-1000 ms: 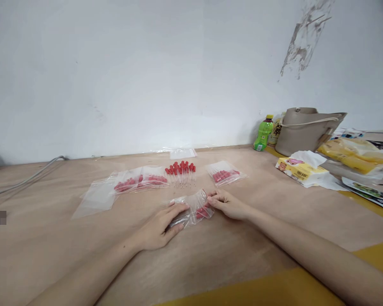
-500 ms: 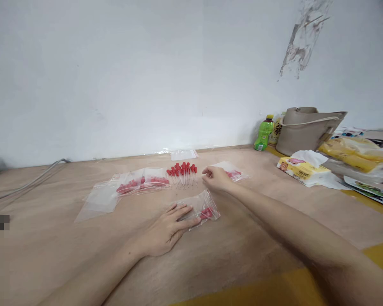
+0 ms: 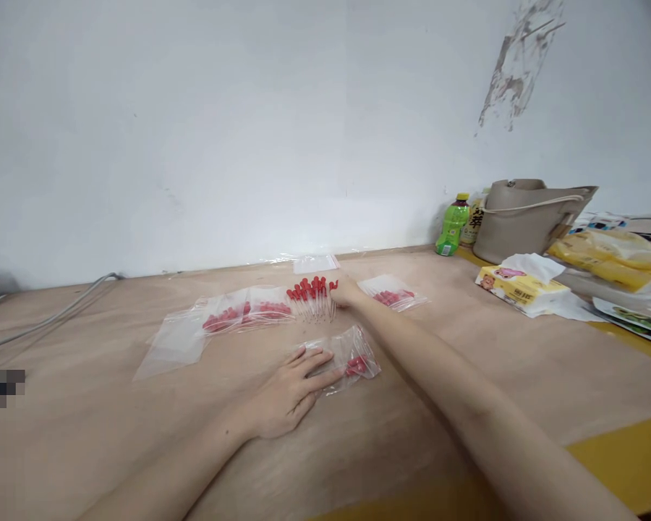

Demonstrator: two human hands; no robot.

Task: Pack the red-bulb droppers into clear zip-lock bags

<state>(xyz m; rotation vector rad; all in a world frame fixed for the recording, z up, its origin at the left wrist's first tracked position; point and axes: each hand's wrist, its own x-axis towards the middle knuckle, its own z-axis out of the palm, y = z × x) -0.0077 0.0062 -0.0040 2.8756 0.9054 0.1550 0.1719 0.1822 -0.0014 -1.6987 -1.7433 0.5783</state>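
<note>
pressing left hand (image 3: 290,387) flat on clear bag (image 3: 343,357) of red-capped pieces | right hand (image 3: 347,291) at loose pile (image 3: 312,297), grip unclear

We recorded two bare forearms in view, no sleeves reaching the visible part. The left hand (image 3: 287,394) and the right hand (image 3: 348,292) wore no gloves; we noted no rings, watch or wristband.

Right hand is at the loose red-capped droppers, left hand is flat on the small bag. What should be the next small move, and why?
Probably close the right hand on a few loose droppers and bring them to the small bag. The left hand already pins that bag flat, and it holds only a few red caps.
</note>
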